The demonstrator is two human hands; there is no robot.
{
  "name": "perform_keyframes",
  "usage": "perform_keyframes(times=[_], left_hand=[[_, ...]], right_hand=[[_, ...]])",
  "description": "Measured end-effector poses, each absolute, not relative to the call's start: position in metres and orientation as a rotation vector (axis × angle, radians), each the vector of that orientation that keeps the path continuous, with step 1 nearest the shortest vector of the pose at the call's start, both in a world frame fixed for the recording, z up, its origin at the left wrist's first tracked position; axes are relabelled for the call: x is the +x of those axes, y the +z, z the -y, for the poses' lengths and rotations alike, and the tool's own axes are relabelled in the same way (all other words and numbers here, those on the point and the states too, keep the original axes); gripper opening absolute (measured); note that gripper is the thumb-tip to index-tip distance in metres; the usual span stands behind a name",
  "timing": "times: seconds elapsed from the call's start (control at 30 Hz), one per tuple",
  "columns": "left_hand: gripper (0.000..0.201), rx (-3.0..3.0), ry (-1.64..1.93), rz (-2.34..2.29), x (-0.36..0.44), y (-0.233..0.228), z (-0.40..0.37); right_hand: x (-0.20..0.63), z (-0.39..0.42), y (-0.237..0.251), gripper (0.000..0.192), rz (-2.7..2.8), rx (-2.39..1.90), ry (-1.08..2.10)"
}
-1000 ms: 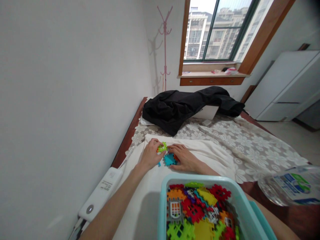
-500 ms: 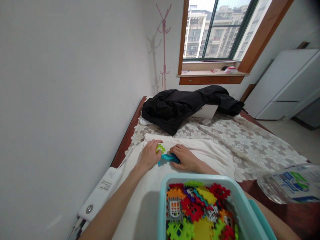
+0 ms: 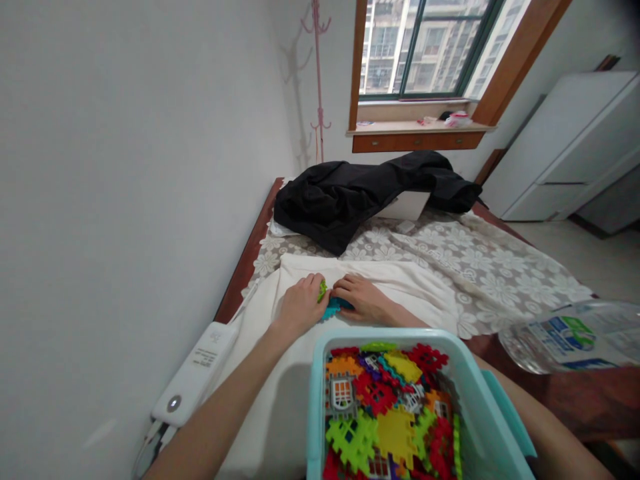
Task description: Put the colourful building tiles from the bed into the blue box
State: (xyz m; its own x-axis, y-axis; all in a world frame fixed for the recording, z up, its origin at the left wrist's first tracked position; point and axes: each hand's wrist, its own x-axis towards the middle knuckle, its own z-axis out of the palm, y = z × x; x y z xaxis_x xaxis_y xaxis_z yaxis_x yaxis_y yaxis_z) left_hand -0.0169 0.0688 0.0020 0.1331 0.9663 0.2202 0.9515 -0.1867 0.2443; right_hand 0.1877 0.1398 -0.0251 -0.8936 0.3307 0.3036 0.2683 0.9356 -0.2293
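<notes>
Past the tub [image 3: 477,413], a green piece [image 3: 323,289] is pinched by the left hand [image 3: 301,302], a blue piece [image 3: 341,303] by the right hand [image 3: 364,298]; both should be lined up gently.

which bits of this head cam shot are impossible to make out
Head view:
Green piece: mostly covered by the left hand.
Blue plastic: partly covered by the right hand; piece count unclear.
Tub: near end cut off by the bottom edge; lower pieces buried under upper pieces.
Bottle: one end cut off by the right edge; print too small.
White object: partly hidden by the black cloth.
</notes>
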Motion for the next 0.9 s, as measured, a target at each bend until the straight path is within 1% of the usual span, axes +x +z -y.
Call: perform_keyframes(times=[0.23,0.37,0.47,0.6,0.73,0.8,0.9], left_hand=[[0.026,2.261,0.392,-1.998,-0.015,0.006,-0.070],[0.032,2.253,0.369,-2.024,-0.016,0.009,-0.070],[0.031,2.231,0.428,-2.030,-0.018,0.010,-0.071],[0.025,2.145,0.631,-2.005,-0.021,0.010,-0.074],[0.019,2.010,0.937,-1.877,-0.026,0.010,-0.076],[0.019,1.882,1.127,-1.754,-0.027,0.009,-0.078],[0.021,1.634,1.362,-1.545,-0.025,0.008,-0.079]], right_hand=[[0.192,-0.141,-0.025,0.029,2.812,-0.435,0.215],[0.192,-0.141,-0.027,0.021,2.815,-0.434,0.173],[0.193,-0.140,-0.026,0.016,2.797,-0.445,0.164],[0.193,-0.140,-0.023,0.013,2.785,-0.457,0.112],[0.195,-0.143,-0.022,0.016,2.793,-0.429,0.076],[0.197,-0.144,-0.021,0.016,2.771,-0.432,0.117],[0.201,-0.144,-0.021,0.013,2.687,-0.485,0.293]])
